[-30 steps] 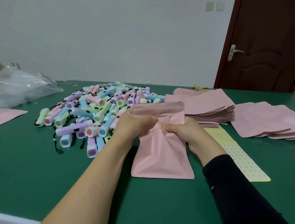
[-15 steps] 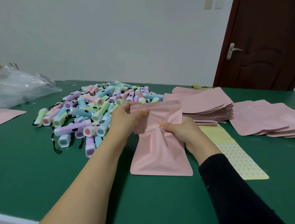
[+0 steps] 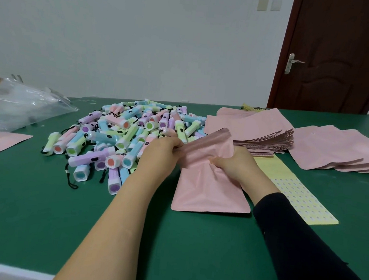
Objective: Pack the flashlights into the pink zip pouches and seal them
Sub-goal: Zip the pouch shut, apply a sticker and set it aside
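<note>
Pouch (image 3: 208, 186): 1, pinched by left hand (image 3: 160, 153) and right hand (image 3: 232, 164) | flashlights (image 3: 121, 134): one uncounted pile | stacks: 2

A plain white wall (image 3: 143, 35) stands behind a green-topped table (image 3: 27, 215). At right, a dark brown wooden door (image 3: 342, 53) with a silver handle (image 3: 291, 63); two light switches (image 3: 269, 4) beside it.

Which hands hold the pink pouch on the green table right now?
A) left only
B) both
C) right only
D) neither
B: the left hand pinches the pink pouch at its top left corner while the right hand has a grip on its crumpled upper part.
</note>
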